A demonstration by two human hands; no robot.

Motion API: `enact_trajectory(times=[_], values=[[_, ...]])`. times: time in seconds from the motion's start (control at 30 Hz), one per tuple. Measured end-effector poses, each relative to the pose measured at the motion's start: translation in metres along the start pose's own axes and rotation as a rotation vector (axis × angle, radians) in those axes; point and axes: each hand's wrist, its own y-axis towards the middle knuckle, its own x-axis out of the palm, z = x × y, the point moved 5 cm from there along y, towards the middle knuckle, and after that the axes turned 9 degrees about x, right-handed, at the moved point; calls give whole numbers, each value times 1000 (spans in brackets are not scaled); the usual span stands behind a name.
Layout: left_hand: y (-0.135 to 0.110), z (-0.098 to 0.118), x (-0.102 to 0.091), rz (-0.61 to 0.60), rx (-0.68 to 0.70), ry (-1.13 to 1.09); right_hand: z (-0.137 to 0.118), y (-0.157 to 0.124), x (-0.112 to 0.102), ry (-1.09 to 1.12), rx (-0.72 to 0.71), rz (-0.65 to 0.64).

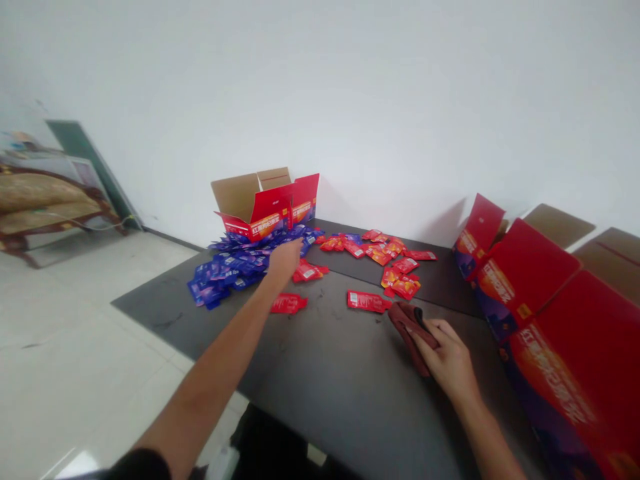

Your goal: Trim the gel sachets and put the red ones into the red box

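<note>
Dark tabletop [345,393], red cartons [550,347] along right, open carton [265,203] behind blue sachets [225,273]

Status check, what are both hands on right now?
Left hand at blue foil sachets. Right hand gripping dark brown cloth. Red foil sachet beside cloth.
</note>
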Motion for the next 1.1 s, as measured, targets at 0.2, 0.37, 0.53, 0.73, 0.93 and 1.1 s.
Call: enact_trajectory(times=[0.2,0.37,0.53,0.73,0.93,1.1], values=[[65,-24,29,-136,82,116,0,0,2,-13,-10,-65],[80,-32,65,-229,181,198,-6,-2,5,-14,12,-137],[90,-36,92,-250,238,264,-12,-2,7,-23,31,-203],[133,-54,80,-156,218,349,-14,-4,11,-40,49,-284],[171,-62,71,-118,195,405,-10,-6,17,-38,6,-282],[184,-61,88,-85,232,403,-3,-5,16,-48,1,-318]])
